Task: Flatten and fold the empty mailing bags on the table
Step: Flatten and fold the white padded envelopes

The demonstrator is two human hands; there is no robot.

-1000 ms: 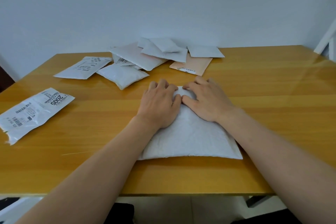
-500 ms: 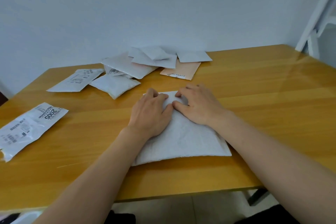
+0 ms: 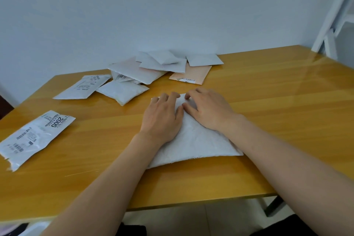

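- Pale blue-grey wall behind, and below it my yellow wooden worktop [image 3: 268,113], glossy, with a white frame [image 3: 333,17] leaning at the 2 o'clock corner.
- Right in front of me lies the white padded mailing bag [image 3: 193,140], crinkled on its surface, its ragged near edge facing me and its far end under my hands.
- My left hand [image 3: 162,119] rests palm-down on the bag's far left part, fingers [image 3: 172,97] straight and slightly spread, pressing flat, gripping nothing.
- My right hand [image 3: 208,109] lies on the far right part, touching my left at the thumbs; its fingers [image 3: 193,93] bend a little at the bag's far edge. I cannot tell whether they pinch that edge or only press it.
- At 12 o'clock, against the wall, sits a loose pile of bags [image 3: 162,63], white ones overlapping, with a peach-coloured bag [image 3: 193,75] poking out on its right.
- At 11 o'clock, a small puffy white bag [image 3: 122,91] lies just beside a flat labelled bag [image 3: 82,87].
- At 9 o'clock, well apart from the rest, a torn-ended bag printed "2005" [image 3: 34,138] lies flat.
- Nothing stands between my hands and the bag.
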